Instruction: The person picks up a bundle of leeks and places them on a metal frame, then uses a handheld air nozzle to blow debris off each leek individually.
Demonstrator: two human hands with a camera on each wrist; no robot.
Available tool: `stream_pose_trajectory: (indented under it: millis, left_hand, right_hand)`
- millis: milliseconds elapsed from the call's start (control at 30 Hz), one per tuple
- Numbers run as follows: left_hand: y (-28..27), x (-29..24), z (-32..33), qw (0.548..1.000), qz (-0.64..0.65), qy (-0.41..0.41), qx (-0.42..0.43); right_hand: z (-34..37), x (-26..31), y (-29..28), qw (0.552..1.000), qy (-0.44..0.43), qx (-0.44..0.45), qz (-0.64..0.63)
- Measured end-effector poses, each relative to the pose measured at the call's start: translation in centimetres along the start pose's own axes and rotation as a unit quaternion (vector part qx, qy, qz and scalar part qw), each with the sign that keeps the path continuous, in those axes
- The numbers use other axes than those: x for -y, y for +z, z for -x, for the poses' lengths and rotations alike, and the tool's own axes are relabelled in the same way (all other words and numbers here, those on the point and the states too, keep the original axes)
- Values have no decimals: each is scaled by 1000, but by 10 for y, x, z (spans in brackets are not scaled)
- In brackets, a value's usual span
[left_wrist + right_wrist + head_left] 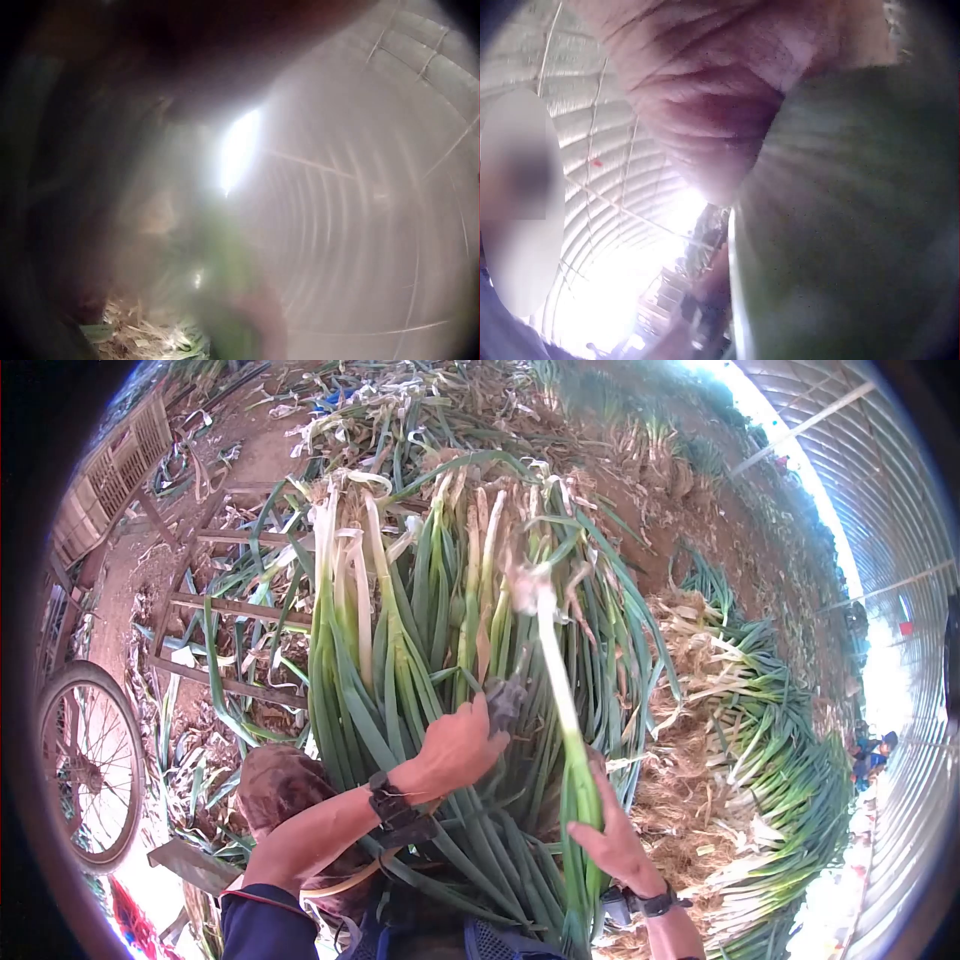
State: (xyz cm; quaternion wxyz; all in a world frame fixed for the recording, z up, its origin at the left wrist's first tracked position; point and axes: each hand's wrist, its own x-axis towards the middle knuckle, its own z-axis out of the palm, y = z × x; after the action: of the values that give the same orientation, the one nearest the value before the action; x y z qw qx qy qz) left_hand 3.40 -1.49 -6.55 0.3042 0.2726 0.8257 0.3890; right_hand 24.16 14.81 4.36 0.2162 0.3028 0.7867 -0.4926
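Note:
In the head view my left hand (455,748) grips a dark grey tool (507,705) with a thin nozzle, shaped like an air blow gun. My right hand (615,842) holds a large green onion (565,705) by its green leaves, thumb on one side and fingers on the other. Its white stalk points away from me, with the root end blurred. Beneath both hands spreads a pile of green onions (400,630), roots at the far side. The right wrist view shows the palm (712,97) against a broad green leaf (840,225). The left wrist view is mostly blurred.
Left of the pile lies a wooden slatted frame (240,607), with a spoked wheel (90,765) farther left. A brown cloth-covered shape (280,785) sits by my left forearm. On the right runs a long row of stacked green onions (780,730), beside the ribbed tunnel wall (910,480).

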Motion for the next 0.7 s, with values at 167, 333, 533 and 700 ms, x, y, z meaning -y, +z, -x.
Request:
stream_pose_trajectory:
  millis: [167,333,533,700]
  left_hand:
    - [-64,-12,16,951,230,58,-196]
    - [-147,15,26,863,288,5,-415]
    - [-131,20,27,874,238,71,-417]
    - [-124,23,28,919,210,48,-331]
  right_hand:
    - [-26,102,6,964,-255,-44,-59]
    - [-91,197,79,965,-237,30,-106]
    - [-237,117,64,929,-295,-142,175]
    - [-363,28,-40,913,8,-309,267]
